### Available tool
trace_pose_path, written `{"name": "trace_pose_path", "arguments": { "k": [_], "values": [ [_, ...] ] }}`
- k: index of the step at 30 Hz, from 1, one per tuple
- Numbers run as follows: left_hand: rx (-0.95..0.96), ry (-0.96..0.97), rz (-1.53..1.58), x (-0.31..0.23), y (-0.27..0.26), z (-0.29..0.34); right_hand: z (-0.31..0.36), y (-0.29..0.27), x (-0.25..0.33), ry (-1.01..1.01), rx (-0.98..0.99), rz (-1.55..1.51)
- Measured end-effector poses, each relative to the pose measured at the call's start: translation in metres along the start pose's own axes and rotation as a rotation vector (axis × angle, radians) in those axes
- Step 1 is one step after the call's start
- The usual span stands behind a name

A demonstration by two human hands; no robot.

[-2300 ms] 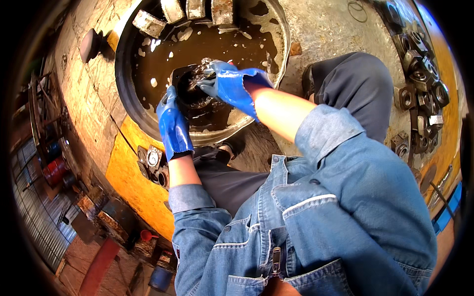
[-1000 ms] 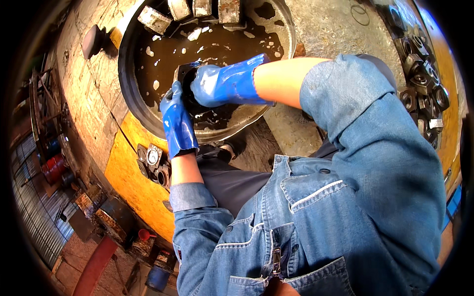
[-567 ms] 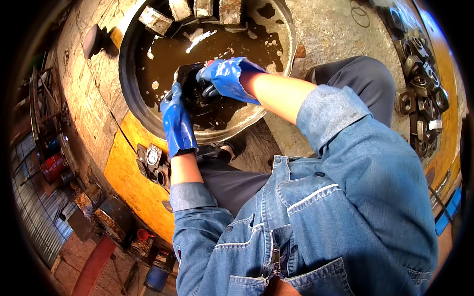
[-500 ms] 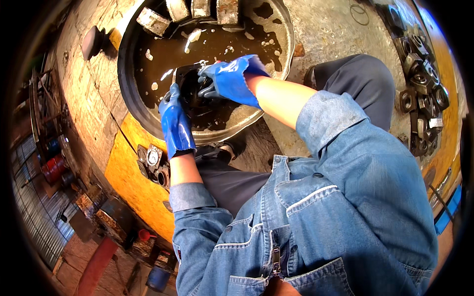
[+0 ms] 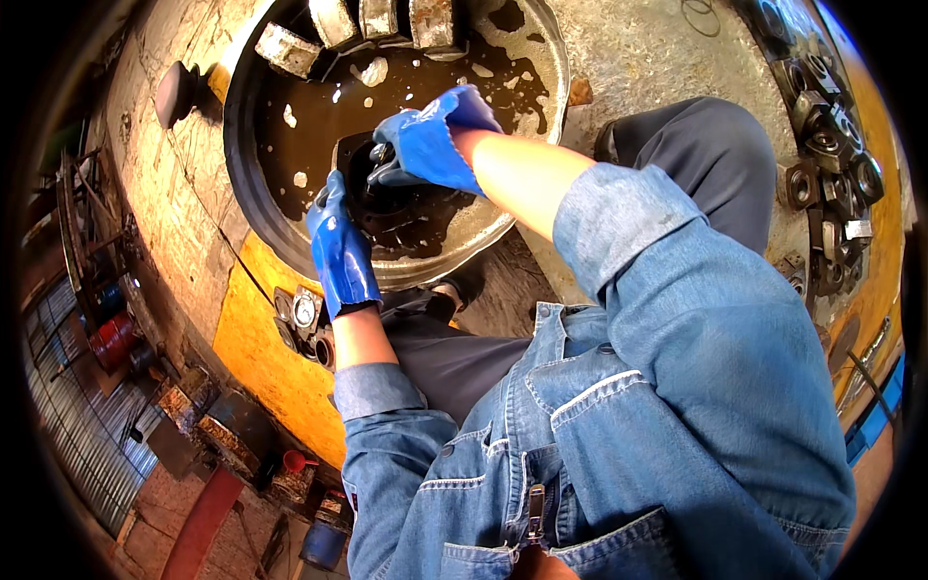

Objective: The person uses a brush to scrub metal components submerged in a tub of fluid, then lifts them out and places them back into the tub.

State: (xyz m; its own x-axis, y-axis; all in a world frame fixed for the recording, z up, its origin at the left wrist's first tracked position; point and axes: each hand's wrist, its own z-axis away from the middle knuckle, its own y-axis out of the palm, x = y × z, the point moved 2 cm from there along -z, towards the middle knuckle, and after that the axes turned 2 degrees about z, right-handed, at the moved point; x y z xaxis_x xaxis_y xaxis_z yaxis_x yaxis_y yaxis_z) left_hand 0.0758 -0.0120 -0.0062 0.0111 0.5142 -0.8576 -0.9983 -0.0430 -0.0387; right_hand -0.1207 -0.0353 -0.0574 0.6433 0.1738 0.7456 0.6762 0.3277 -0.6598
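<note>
Both my hands wear blue rubber gloves and work over a round metal basin [image 5: 242, 159] of murky brown liquid. My left hand [image 5: 338, 237] grips the near left edge of a dark, wet metal part [image 5: 365, 205] with a round opening, tilted in the basin. The fingers of my right hand [image 5: 420, 147] are curled at the upper side of that opening. Something small and dark shows by these fingertips, too hidden to name. Where the part's lower side meets the liquid is hard to make out.
Several blocky metal parts [image 5: 333, 21] stand along the basin's far rim. More dark metal housings [image 5: 826, 140] are heaped at the right. A few ring-shaped parts [image 5: 307, 309] lie by my left forearm on a yellow board [image 5: 261, 353]. A dark round knob [image 5: 176, 94] stands left of the basin.
My right hand has shifted slightly left and away from me, its fingers still at the part's opening. My left hand keeps its grip. The whole view has shifted a little.
</note>
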Motion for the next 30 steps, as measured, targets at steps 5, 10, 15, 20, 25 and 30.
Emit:
{"name": "trace_pose_path", "arguments": {
  "k": [5, 10, 15, 20, 25, 30],
  "values": [
    [0.000, 0.023, 0.016, 0.011, -0.008, -0.012, -0.025, -0.010, 0.013, -0.014, 0.159, -0.263],
    [-0.043, 0.024, -0.060, 0.021, -0.024, -0.024, -0.009, -0.059, 0.069, 0.085, 0.468, 0.087],
    [-0.027, 0.010, -0.084, 0.006, -0.008, -0.014, -0.018, 0.025, 0.048, -0.365, 0.411, 0.757],
    [-0.069, -0.032, -0.096, 0.013, -0.016, -0.023, -0.015, 0.023, 0.038, -0.795, 0.368, 0.626],
    [-0.060, 0.015, -0.051, 0.022, -0.020, -0.032, -0.019, 0.013, 0.044, -0.935, 0.264, 0.864],
    [-0.104, 0.047, -0.180, 0.037, -0.032, -0.053, -0.023, 0.004, 0.079, -0.156, 0.540, 0.660]
  ]
}}
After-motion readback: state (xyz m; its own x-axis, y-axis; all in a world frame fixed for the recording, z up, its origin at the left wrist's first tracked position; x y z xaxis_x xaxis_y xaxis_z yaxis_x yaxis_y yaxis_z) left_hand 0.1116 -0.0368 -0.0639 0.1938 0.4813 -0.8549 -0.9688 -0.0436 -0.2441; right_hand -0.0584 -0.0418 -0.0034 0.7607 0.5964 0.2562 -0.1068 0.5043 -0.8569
